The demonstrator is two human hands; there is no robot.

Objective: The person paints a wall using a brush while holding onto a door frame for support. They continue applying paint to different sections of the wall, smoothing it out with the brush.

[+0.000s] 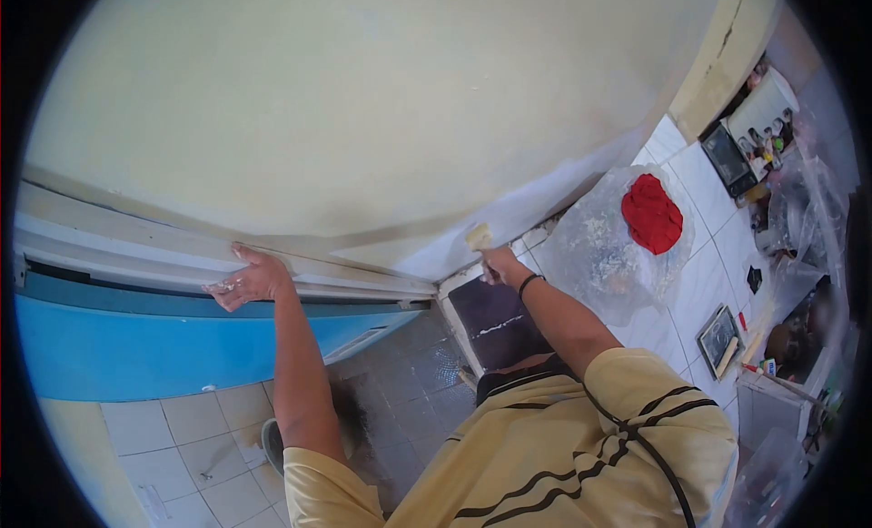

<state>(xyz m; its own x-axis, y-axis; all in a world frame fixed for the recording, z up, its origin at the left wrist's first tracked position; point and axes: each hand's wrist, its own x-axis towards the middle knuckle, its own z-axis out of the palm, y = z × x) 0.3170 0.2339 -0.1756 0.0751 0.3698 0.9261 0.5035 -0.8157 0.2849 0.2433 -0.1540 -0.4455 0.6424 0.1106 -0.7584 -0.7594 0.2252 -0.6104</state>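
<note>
My left hand (252, 281) rests against the white door frame (136, 251), thumb and fingers spread, with white smears on the fingers. Beneath it runs the top of a blue door (173, 342). My right hand (498, 263) is closed around a pale, flat-edged scraper (478, 236). The scraper's wide end is up against the lower part of the cream wall (363, 101), beside a whitish patch (536, 197). Its handle is mostly hidden in my fingers.
To the right, a crumpled red cloth (651, 214) lies on a clear plastic sheet (581, 246) with white crumbs. A dark mat (495, 319) lies by the doorway. A dark-framed panel (719, 341), bottles and plastic-covered items crowd the far right. White floor tiles (218, 446) show below the door.
</note>
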